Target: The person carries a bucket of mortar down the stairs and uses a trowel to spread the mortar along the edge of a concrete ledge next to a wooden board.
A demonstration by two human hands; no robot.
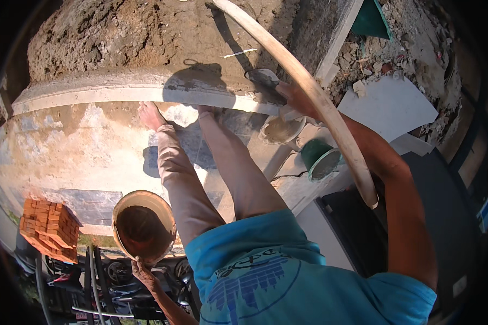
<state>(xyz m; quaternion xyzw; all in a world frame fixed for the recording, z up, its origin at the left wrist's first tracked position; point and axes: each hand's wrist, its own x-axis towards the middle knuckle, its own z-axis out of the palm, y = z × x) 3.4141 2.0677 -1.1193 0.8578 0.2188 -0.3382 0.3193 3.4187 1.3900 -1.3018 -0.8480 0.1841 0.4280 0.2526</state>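
My left hand (143, 273) grips the near rim of a round bucket (171, 214), which has dark wet mix inside. On the far right, my right arm reaches forward. My right hand (299, 100) is closed, partly hidden behind a long curved wooden pole (314, 97). From it juts a grey, flat tool that looks like a trowel (263, 77), resting by the wet mortar along a pale ledge (114, 91). Just below that hand stands a bucket with grey mix (281, 131). My bare feet (152, 116) are at the ledge.
A green bucket (321, 160) lies tilted right of my legs. Red bricks (49, 230) are stacked at left. A pale board (390, 108) lies beside rubble (428, 59). Rough soil (103, 40) rises beyond the ledge. Motorbikes (119, 287) show at the lower left.
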